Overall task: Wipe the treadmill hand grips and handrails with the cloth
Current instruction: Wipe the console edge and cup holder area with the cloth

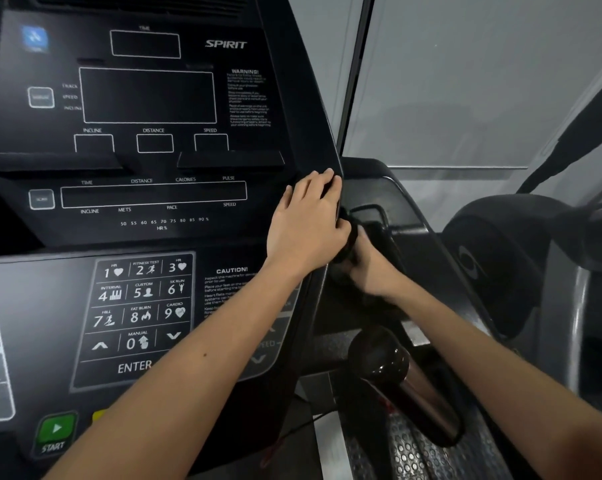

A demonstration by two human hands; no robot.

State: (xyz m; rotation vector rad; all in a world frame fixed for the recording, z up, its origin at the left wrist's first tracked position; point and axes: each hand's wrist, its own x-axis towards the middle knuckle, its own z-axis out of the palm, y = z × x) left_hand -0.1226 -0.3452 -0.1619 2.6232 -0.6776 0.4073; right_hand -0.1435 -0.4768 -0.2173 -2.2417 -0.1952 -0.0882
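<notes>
I see a pale grey wall [483, 81] behind, and the black treadmill console [147, 202] fills my left side, its screens dark. A second machine [507, 258] stands to the right. Lower down, a glossy handrail [403, 379] juts toward me. My left grip [306, 226] lies on the console's right edge, fingers relaxed, holding nothing. Just below it my right grip [372, 275] is clamped on the dark cloth [348, 244] — bunched up, right beside the console's edge
</notes>
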